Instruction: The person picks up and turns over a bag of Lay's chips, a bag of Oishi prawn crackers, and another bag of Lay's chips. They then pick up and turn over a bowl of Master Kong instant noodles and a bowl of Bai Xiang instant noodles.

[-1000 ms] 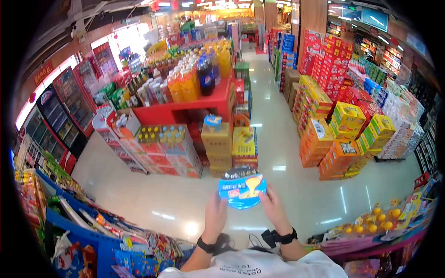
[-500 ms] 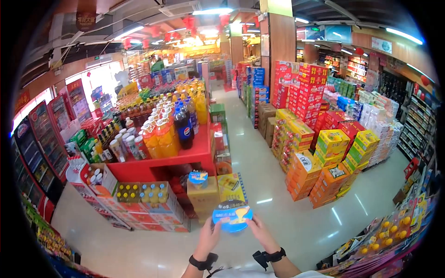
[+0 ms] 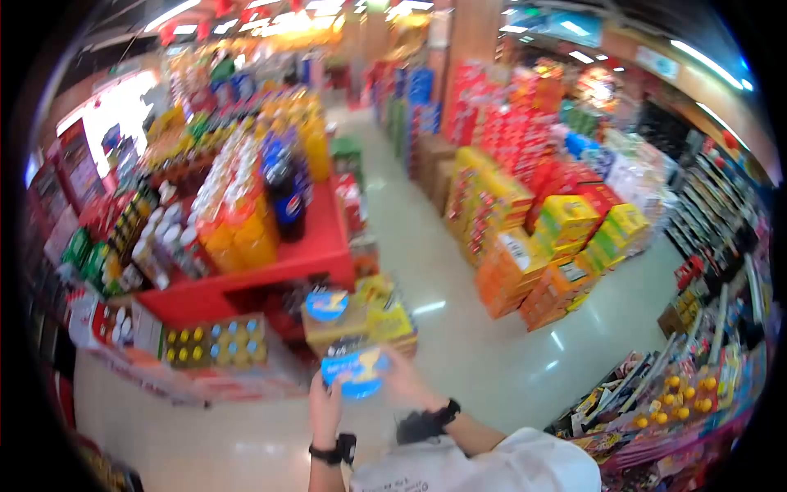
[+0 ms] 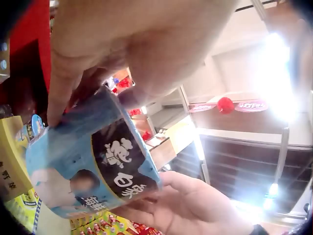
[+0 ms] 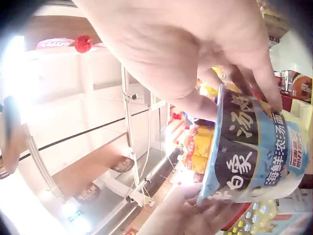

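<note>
A round blue instant-noodle bowl (image 3: 355,371) with a printed lid is held in front of me by both hands. My left hand (image 3: 325,403) grips its left side; in the left wrist view the fingers curl over the bowl (image 4: 93,161). My right hand (image 3: 407,379) grips the right side, blurred in the head view; in the right wrist view its fingers and thumb wrap the bowl (image 5: 254,152). A second blue-lidded bowl (image 3: 326,303) sits on stacked yellow cartons (image 3: 361,321) just beyond.
A red display stand (image 3: 270,262) loaded with drink bottles (image 3: 246,213) stands ahead left. Stacks of orange and yellow boxes (image 3: 541,254) fill the right. A glossy floor aisle (image 3: 459,344) runs between them. A snack rack (image 3: 672,394) is at lower right.
The head view has swung and blurred; the shop has shifted in frame. Both hands and the bowl have drifted left and closer to the yellow cartons, still gripping the bowl.
</note>
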A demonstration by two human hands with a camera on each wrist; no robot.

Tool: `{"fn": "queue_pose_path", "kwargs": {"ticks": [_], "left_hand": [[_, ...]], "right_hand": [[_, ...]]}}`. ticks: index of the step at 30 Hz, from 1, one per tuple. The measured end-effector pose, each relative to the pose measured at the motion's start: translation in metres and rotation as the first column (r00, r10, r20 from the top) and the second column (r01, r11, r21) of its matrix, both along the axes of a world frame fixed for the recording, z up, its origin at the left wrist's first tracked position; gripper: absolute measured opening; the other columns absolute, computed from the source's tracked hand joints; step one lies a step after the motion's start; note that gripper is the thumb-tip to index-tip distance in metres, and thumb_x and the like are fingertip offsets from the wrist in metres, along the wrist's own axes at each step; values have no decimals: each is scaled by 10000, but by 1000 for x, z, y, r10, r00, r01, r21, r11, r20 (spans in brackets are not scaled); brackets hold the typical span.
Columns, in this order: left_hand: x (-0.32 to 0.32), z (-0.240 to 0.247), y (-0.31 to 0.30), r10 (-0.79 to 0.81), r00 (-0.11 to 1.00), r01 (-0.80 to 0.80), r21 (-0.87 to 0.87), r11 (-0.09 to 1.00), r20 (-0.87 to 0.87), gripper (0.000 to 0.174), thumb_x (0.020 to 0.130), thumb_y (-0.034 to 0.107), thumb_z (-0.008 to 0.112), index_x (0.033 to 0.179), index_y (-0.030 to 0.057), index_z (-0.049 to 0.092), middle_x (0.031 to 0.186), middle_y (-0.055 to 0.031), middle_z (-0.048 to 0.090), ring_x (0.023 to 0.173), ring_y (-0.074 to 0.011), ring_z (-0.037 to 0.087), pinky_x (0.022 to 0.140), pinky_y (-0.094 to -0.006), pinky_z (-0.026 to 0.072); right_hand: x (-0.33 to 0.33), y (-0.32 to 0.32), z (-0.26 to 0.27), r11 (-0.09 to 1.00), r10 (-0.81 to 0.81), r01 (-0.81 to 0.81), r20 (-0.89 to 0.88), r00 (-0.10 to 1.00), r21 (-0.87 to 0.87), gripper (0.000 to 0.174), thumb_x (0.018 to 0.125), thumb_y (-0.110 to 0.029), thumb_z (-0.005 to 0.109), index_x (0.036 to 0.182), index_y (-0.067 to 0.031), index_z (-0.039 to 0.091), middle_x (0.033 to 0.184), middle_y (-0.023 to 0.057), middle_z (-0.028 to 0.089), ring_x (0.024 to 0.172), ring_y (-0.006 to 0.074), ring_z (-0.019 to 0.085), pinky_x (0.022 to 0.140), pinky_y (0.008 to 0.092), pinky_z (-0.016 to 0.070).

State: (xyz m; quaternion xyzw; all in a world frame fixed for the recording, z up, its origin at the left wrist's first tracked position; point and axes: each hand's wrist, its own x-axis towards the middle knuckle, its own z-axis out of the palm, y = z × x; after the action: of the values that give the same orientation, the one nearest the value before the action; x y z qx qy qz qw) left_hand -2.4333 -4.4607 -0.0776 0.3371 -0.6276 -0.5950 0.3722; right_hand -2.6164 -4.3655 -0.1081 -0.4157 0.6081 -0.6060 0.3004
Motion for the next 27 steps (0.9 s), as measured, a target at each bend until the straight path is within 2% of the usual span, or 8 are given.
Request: {"fn": "queue_pose_path", "kwargs": {"ticks": [3, 7, 10, 13, 16, 19, 22, 27], "left_hand": [[-12, -16, -39, 55, 996, -56, 6, 998, 67, 275, 983, 117, 630, 1195, -57, 610, 1080, -125, 705, 994, -161, 644, 886, -318, 509], [-34, -42, -111, 161, 922, -67, -264, 962, 353, 341, 925, 107, 624, 1236, -29, 598, 1166, -225, 639, 1078, -363, 621, 943, -412, 489], [-63, -40, -159, 186, 913, -61, -331, 942, 362, 343, 931, 130, 628, 1229, -35, 589, 1172, -243, 626, 1093, -387, 610, 944, -432, 482], [-94, -52, -206, 197, 899, -88, -279, 956, 390, 356, 940, 174, 639, 1207, -53, 576, 1161, -257, 621, 1088, -407, 609, 933, -450, 480], [-119, -69, -243, 208, 865, -115, -223, 968, 457, 408, 951, 237, 643, 1211, -59, 537, 1156, -271, 612, 1060, -426, 615, 901, -465, 490], [-149, -80, -265, 273, 820, -182, -224, 958, 503, 457, 958, 291, 636, 1230, -49, 495, 1155, -281, 602, 1041, -450, 616, 867, -482, 502], [-169, -74, -278, 324, 770, -165, -318, 933, 550, 465, 959, 302, 619, 1246, -34, 472, 1158, -284, 589, 1039, -469, 607, 848, -503, 508], [-154, -74, -278, 248, 793, -101, -281, 954, 556, 440, 930, 259, 645, 1237, -10, 481, 1145, -258, 564, 1000, -468, 599, 825, -507, 513]], "right_hand": [[-20, -44, 1, 990, 86, -87, 14, 996, 112, 680, 921, -68, 702, 1512, 18, 378, 1407, 154, 556, 1276, 204, 547, 1073, 340, 445], [-64, -117, -47, 982, 158, -168, 114, 981, 89, 681, 914, -88, 703, 1506, 28, 388, 1415, 164, 561, 1258, 211, 566, 1026, 339, 477], [-87, -174, -63, 965, 204, -233, 222, 953, 116, 747, 924, -98, 699, 1559, -15, 313, 1381, 110, 572, 1176, 158, 586, 979, 297, 490], [-101, -211, -39, 955, 168, -178, 61, 984, 236, 732, 941, -169, 682, 1550, -1, 313, 1395, 171, 557, 1186, 247, 604, 959, 334, 493], [-109, -246, -54, 974, 32, 44, -326, 945, 223, 679, 949, -240, 667, 1502, 14, 366, 1351, 229, 557, 1189, 348, 591, 964, 391, 482], [-120, -271, -47, 963, 29, 74, -374, 927, 258, 653, 933, -220, 671, 1450, 50, 379, 1229, 283, 546, 1130, 460, 544, 988, 472, 461], [-121, -288, -58, 959, -25, 143, -433, 901, 243, 636, 940, -201, 653, 1444, 56, 361, 1212, 301, 528, 1128, 484, 517, 991, 491, 442], [-118, -283, -63, 958, 74, 5, -261, 962, 288, 626, 953, -168, 618, 1451, 44, 302, 1262, 322, 497, 1179, 491, 478, 1023, 509, 404]]}}
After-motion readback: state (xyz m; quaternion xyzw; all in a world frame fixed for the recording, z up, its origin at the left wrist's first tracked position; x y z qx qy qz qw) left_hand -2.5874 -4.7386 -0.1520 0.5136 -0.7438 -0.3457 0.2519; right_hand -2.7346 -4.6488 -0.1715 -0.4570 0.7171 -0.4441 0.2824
